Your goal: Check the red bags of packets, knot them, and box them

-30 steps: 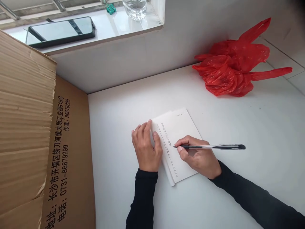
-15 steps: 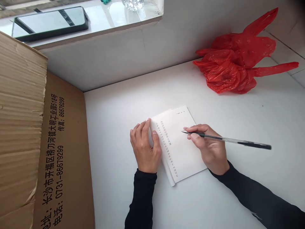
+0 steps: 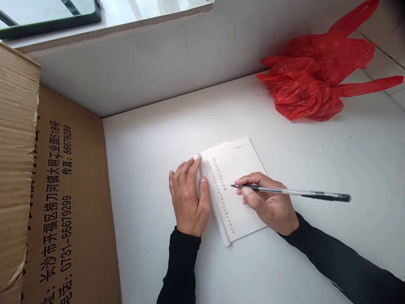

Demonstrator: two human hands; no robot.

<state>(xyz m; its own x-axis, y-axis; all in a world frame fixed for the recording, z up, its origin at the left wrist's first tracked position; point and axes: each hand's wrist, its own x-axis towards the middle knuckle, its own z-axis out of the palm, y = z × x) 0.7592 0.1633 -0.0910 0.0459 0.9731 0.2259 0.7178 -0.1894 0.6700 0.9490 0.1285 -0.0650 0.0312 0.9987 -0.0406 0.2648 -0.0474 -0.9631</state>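
A notepad lies tilted on the white table, its left edge rolled over. Two columns of small handwritten numbers run down the left part of its page, with a short line of writing at the top. My left hand rests on the rolled edge, fingers stretched out and thumb on the paper side. In my right hand is a black pen with a clear barrel, pinched near its tip. The tip is over the page, just right of the lowest number in the second column; whether it touches the paper I cannot tell.
A cardboard box with printed black characters stands at the left. On the ledge at the upper left lies a phone. A crumpled red plastic bag sits at the back right against the wall.
My right hand has brought the pen down and left across the page, nearer the second column of numbers. The view has shifted slightly, with the phone and box further out of frame.
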